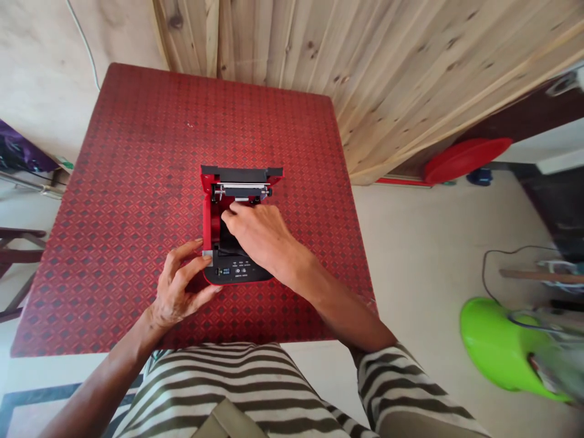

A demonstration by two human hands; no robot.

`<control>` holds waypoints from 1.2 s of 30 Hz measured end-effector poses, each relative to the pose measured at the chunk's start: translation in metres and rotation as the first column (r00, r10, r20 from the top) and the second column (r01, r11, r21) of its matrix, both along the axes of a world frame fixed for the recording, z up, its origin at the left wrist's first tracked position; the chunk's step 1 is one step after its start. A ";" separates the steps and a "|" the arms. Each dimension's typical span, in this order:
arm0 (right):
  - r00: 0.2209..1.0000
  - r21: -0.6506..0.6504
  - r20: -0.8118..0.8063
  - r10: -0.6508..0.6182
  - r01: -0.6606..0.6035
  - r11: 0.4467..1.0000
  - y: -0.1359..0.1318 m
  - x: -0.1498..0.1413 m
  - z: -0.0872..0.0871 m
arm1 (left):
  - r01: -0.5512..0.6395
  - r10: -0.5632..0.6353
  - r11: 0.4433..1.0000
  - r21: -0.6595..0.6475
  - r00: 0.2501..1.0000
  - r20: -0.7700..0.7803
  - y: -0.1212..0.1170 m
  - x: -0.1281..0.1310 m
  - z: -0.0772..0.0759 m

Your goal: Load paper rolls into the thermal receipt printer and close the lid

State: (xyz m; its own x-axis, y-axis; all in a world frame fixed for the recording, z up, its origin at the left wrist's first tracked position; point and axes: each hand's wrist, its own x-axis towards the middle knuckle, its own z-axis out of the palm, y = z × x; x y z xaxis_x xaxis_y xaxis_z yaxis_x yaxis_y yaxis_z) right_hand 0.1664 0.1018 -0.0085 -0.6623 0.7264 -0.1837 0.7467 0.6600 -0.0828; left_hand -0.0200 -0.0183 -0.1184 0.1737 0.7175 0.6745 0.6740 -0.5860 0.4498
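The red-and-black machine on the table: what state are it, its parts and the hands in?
Machine: open
Lid: raised
Control panel: facing up; too small to tell if lit
Left hand: touching the machine's near left corner
Right hand: reaching into the opening, some fingertips hidden

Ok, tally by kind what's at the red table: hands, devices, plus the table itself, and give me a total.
Hands: 2 (left hand, right hand)
Open-lidded device: 1
Red table: 1
Total: 4
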 end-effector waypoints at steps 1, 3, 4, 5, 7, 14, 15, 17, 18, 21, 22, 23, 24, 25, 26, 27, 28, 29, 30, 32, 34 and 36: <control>1.000 -0.010 0.010 0.008 -0.008 1.000 0.001 -0.003 -0.001 | -0.002 0.002 1.000 -0.002 1.000 -0.003 0.000 0.000 0.000; 0.999 -0.022 0.003 0.035 -0.035 0.999 0.002 -0.003 -0.006 | -0.002 0.002 1.000 -0.009 1.000 -0.005 0.000 0.000 -0.001; 0.999 -0.024 -0.007 0.047 -0.048 0.999 0.003 -0.002 -0.008 | -0.003 0.003 1.000 -0.010 1.000 -0.006 -0.001 0.000 -0.001; 0.998 -0.026 -0.018 0.063 -0.063 0.998 0.004 -0.001 -0.010 | -0.005 0.005 1.000 -0.011 1.000 -0.008 0.000 0.000 0.000; 0.996 -0.025 -0.027 0.083 -0.083 0.996 0.006 0.002 -0.013 | -0.013 0.013 1.000 -0.009 1.000 -0.016 0.000 0.001 0.001; 0.990 0.044 -0.142 0.020 -0.013 0.999 -0.015 0.011 0.014 | 0.007 -0.007 1.000 0.000 1.000 -0.004 0.002 0.000 0.002; 0.972 0.052 -0.234 0.010 0.002 0.999 -0.021 0.018 0.019 | 0.008 -0.008 1.000 0.002 1.000 -0.002 0.002 0.000 0.002; 0.878 -0.008 -0.476 -0.043 0.045 0.999 -0.030 0.040 0.026 | 0.008 -0.008 1.000 0.004 1.000 -0.005 0.003 0.000 0.002; 0.793 -0.083 -0.602 -0.099 0.061 0.995 -0.033 0.054 0.026 | 0.008 -0.008 1.000 0.007 1.000 -0.008 0.003 0.000 0.003; 0.449 -0.393 -0.812 -0.372 0.050 0.918 -0.038 0.099 0.009 | -0.001 0.002 1.000 0.015 1.000 -0.020 0.004 -0.001 0.003; 0.343 -0.475 -0.820 -0.458 0.038 0.879 -0.039 0.111 -0.002 | -0.007 0.007 1.000 0.017 1.000 -0.023 0.004 -0.001 0.003; 0.271 -0.538 -0.808 -0.523 0.019 0.842 -0.041 0.121 -0.014 | -0.013 0.013 1.000 0.015 1.000 -0.024 0.004 -0.001 0.004; 0.225 -0.581 -0.792 -0.567 0.005 0.814 -0.043 0.128 -0.028 | -0.019 0.019 1.000 0.010 1.000 -0.022 0.004 0.000 0.004; 0.191 -0.619 -0.771 -0.608 0.004 0.786 -0.045 0.132 -0.040 | -0.021 0.021 1.000 0.004 1.000 -0.018 0.004 0.000 0.005; 0.170 -0.648 -0.749 -0.641 0.014 0.761 -0.047 0.133 -0.052 | -0.020 0.020 1.000 0.000 1.000 -0.012 0.004 0.000 0.005; 0.153 -0.671 -0.729 -0.668 0.034 0.740 -0.050 0.132 -0.062 | -0.017 0.017 1.000 -0.004 1.000 -0.005 0.004 0.000 0.005; 0.141 -0.686 -0.713 -0.687 0.062 0.725 -0.053 0.130 -0.070 | -0.013 0.013 1.000 -0.008 1.000 0.001 0.005 0.000 0.006; 0.142 -0.690 -0.703 -0.696 0.097 0.717 -0.055 0.127 -0.075 | -0.008 0.008 1.000 -0.010 1.000 0.008 0.005 0.000 0.006; 0.162 -0.681 -0.701 -0.694 0.137 0.720 -0.058 0.123 -0.079 | -0.003 0.003 1.000 -0.010 1.000 0.013 0.005 0.000 0.006; 0.251 -0.618 -0.715 -0.653 0.212 0.757 -0.061 0.117 -0.081 | 0.004 -0.004 1.000 -0.010 1.000 0.012 0.005 -0.001 0.007; 0.359 -0.529 -0.737 -0.573 0.222 0.819 -0.063 0.112 -0.082 | 0.009 -0.009 1.000 -0.009 1.000 -0.005 0.006 -0.001 0.007; 0.433 -0.453 -0.764 -0.479 0.169 0.875 -0.064 0.109 -0.084 | 0.010 -0.010 1.000 -0.009 1.000 -0.020 0.006 -0.002 0.006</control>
